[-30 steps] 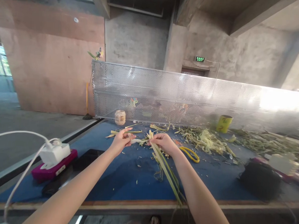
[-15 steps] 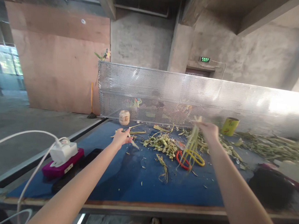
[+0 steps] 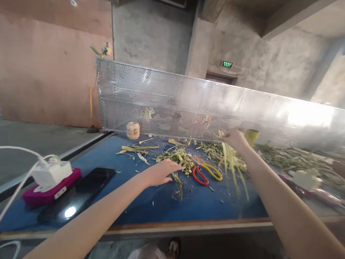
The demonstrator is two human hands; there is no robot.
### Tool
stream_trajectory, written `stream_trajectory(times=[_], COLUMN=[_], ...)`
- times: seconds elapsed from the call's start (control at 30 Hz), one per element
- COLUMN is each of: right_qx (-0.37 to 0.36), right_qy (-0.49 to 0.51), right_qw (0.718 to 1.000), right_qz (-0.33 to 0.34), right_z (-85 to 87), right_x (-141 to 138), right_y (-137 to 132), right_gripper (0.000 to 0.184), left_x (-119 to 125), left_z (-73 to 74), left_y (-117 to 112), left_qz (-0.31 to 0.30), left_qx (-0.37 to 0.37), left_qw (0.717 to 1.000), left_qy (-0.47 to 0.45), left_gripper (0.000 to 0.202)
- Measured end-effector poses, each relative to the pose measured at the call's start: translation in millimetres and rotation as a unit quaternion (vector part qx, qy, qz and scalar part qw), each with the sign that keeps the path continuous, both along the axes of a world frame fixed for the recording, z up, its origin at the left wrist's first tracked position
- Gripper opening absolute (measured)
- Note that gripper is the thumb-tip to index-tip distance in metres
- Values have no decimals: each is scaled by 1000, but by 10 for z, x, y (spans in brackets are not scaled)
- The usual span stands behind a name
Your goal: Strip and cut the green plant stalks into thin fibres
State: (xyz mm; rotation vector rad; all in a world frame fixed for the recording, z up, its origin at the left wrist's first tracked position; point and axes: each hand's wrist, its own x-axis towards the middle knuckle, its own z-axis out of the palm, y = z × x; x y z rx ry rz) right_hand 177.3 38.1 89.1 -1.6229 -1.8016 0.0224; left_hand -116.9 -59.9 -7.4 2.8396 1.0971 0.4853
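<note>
My right hand (image 3: 234, 140) is closed around the top of a bundle of pale green plant strips (image 3: 230, 161), which hang down over the table. My left hand (image 3: 163, 172) reaches over the middle of the table with fingers stretched out and nothing visible in it. Close to its fingertips lies a pile of small dried green plant bits (image 3: 178, 156), and beneath them a small tangle of fibres (image 3: 178, 188). Scissors with one red and one yellow handle (image 3: 207, 173) rest between the two hands. Several flat yellowish strips (image 3: 139, 148) and a whitish dry leaf (image 3: 143, 158) lie further left.
A phone (image 3: 85, 190) and a magenta power strip with white plugs (image 3: 50, 185) occupy the left side. A twine roll (image 3: 133, 130) and a yellow-green cylinder (image 3: 252, 137) stand before the perforated metal screen (image 3: 173, 95). At the right edge is another person's hand (image 3: 342, 169).
My left hand has moved right, away from the yellowish strips towards the plant bits. My right hand still holds the hanging strips, now further right of the scissors. The view has turned right.
</note>
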Motion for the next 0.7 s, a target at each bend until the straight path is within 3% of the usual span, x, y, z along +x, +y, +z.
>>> stream_trajectory(times=[0.07, 0.13, 0.2, 0.3, 0.4, 0.5, 0.57, 0.63, 0.7], right_qx=[-115, -188, -266, -255, -232, -224, -248, -287, -324], right_qy=[41, 79, 268, 354, 405, 451, 513, 533, 550], right_qw=[992, 978, 921, 894, 875, 847, 785, 740, 695], right_qz=[18, 49, 96, 105, 125, 172, 243, 293, 331], right_z=[-109, -309, -530, -735, -724, -641, -641, -707, -813], right_x=[40, 94, 158, 248, 230, -1, -264, -565, -851], right_y=[-59, -132, -188, -209, -216, -331, -483, -654, -794], right_gripper=[15, 16, 14, 15, 13, 8, 5, 9, 13], left_x=[93, 143, 164, 181, 207, 213, 192, 157, 118], left_z=[-45, -94, -139, -176, -169, -126, -83, -38, 0], left_y=[24, 83, 167, 310, 413, 400, 322, 215, 115], left_qz=[-7, 11, 60, 148, 207, 236, 231, 174, 131], left_qx=[6, -8, -25, -20, 4, 21, 18, -52, -163], left_qw=[999, 1000, 996, 972, 952, 938, 934, 925, 882], left_qy=[36, 16, -66, -181, -228, -255, -271, -335, -423], left_gripper=[56, 52, 43, 33, 44, 57, 55, 47, 47])
